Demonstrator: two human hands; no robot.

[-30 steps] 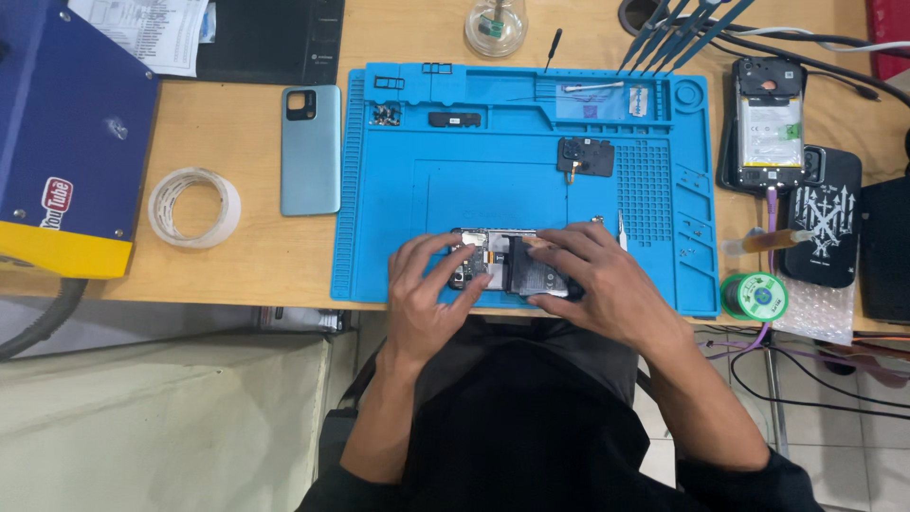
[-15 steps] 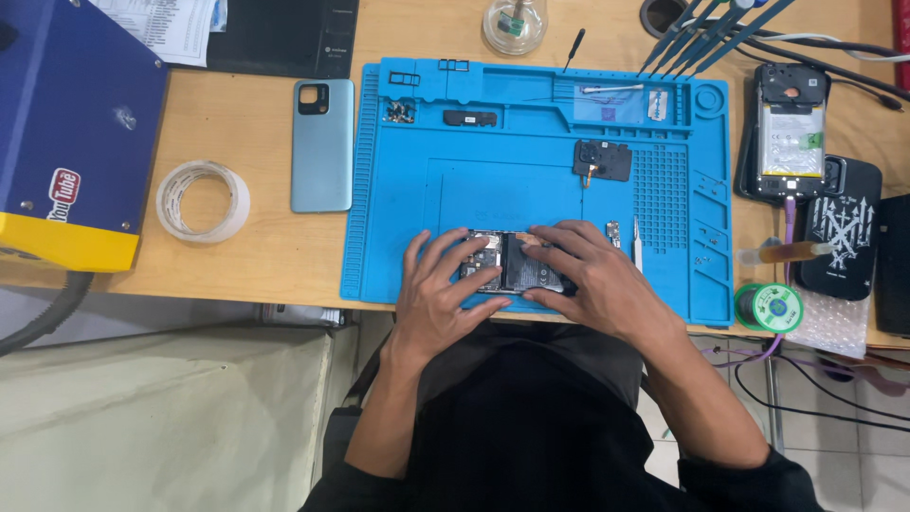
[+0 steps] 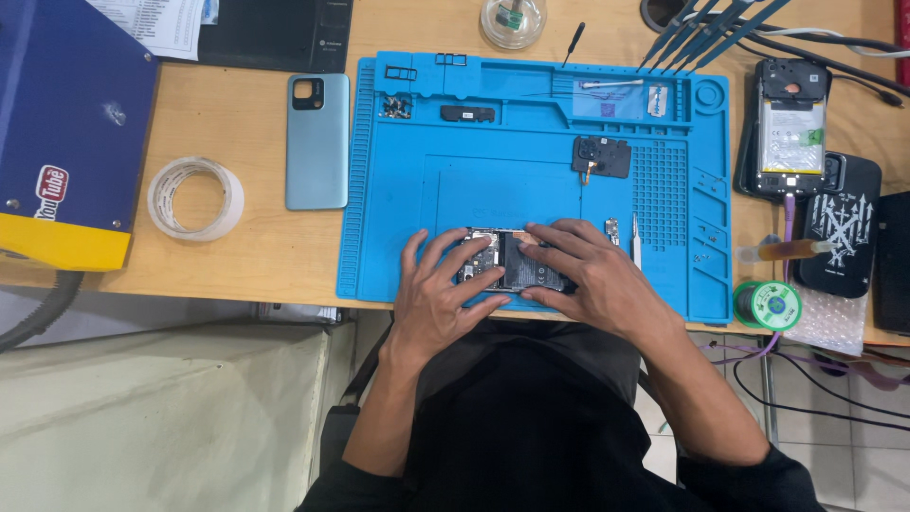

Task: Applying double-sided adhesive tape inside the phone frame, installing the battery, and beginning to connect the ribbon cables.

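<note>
**Opened phone under both hands**

I see the phone point(image 3: 502, 261) lying back-off, dark insides bared, at the near edge of the blue mat point(image 3: 398, 190). My left hand point(image 3: 438, 301) and right hand point(image 3: 592, 280) press on it, fingers spread flat, not clenched. A pale back cover point(image 3: 317, 142) lies on the table point(image 3: 256, 246).

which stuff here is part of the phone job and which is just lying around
In use: opened phone under left hand and right hand, blue mat, camera module.
Lying about: tape roll, back cover, solder spool.
</note>
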